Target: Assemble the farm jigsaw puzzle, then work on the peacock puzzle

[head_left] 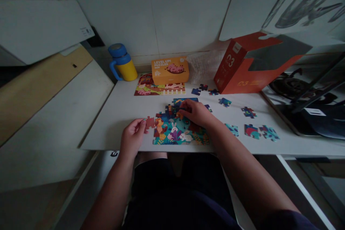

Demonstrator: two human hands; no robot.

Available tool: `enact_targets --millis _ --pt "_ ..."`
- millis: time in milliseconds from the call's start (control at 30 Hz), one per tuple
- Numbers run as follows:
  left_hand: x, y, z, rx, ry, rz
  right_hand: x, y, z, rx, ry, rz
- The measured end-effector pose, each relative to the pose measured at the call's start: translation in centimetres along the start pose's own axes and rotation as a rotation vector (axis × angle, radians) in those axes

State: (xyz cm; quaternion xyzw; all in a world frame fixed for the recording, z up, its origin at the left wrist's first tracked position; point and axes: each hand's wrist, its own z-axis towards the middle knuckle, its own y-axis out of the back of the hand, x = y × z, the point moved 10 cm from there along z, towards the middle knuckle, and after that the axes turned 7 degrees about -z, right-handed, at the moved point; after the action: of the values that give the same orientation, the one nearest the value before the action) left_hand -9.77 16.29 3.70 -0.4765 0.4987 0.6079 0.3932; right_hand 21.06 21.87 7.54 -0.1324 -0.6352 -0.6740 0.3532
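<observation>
A partly built jigsaw puzzle (176, 132) with rabbits on a teal ground lies at the near edge of a white counter (121, 107). My left hand (132, 137) pinches a reddish puzzle piece (150, 123) just left of the puzzle. My right hand (195, 112) rests on the puzzle's upper right part, fingers curled and pressing on a piece there. Several loose pieces (250, 130) lie scattered to the right.
A finished puzzle (147, 88) lies behind, under an orange puzzle box (169, 70). A blue and yellow mug (122, 63) stands at the back left. A big red carton (242, 66), a plastic bag (202, 65) and a gas stove (302, 93) fill the right.
</observation>
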Motion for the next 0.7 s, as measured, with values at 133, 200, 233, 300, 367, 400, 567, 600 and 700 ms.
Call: enact_targets --millis 133,200,233,300,367,400,567,600,700 --pt "0.1 -1.1 2.5 0.087 0.011 0.051 0.0 -0.2 0.1 0.011 0.0 -0.029" --pt "0.0 -1.4 3.4 0.093 0.004 0.058 0.0 -0.3 0.1 0.015 0.009 -0.034" --pt "0.0 -1.5 3.7 0.088 0.0 0.053 0.0 -0.3 0.1 0.016 0.011 -0.035" --pt "-0.1 -1.6 4.1 0.071 -0.01 0.046 0.0 -0.3 0.1 0.015 0.006 -0.036" --pt "0.0 -1.6 4.4 0.057 -0.018 0.052 0.0 -0.3 0.1 0.017 -0.001 -0.041" --pt "0.1 -1.6 4.5 0.053 -0.023 0.062 0.0 -0.3 0.2 0.019 -0.003 -0.044" --pt "-0.3 -1.6 4.7 0.036 -0.088 0.18 0.0 -0.3 0.2 0.027 -0.009 -0.055" --pt "-0.6 -1.5 4.6 0.025 -0.11 0.225 0.0 -0.3 0.2 0.027 -0.007 -0.054" --pt "-2.0 -1.6 4.3 -0.016 -0.185 0.368 0.0 -0.3 0.1 0.019 0.0 -0.048"
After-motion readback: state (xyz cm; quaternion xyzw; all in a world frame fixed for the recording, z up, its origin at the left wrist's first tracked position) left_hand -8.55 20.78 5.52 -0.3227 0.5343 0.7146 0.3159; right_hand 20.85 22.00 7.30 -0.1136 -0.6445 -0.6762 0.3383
